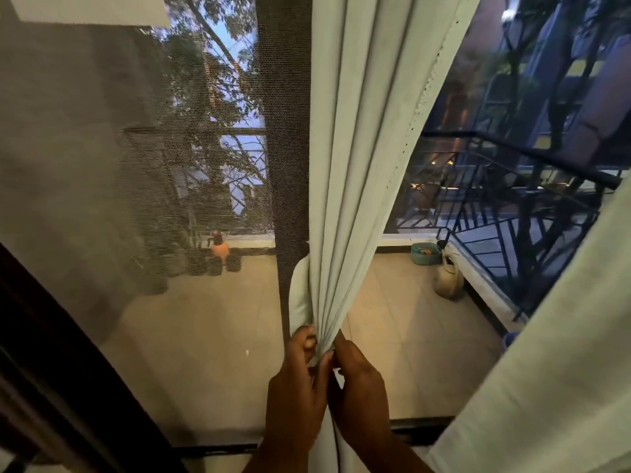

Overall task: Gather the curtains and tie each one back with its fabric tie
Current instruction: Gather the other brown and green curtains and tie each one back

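Nearest the camera, low in the middle: left hand (296,380) and right hand (358,384) pressing close together, both gripping the same gathered curtain (355,172), fingers curled round its pleats and pinching them into a narrow bundle. Rising from that grip and fanning wider toward the top: pale, soft cloth, falling in long loose folds. Likely light and limp, apt to slip and spread unless squeezed firmly; best held right at this bunched waist, where a band could go round. Bulging beside the bundle just above the left hand: a rounded loop of pale fabric (299,295), possibly the tie, though not certain. Hanging at the right edge, well apart: second curtain (546,353), ungathered. Stretching across the left: dark mesh screen (136,165). Lying beyond the glass: tiled balcony floor (403,336), a small pot (425,253) and watering can (448,279) near the black railing (512,213), trees and buildings dimming farther off.
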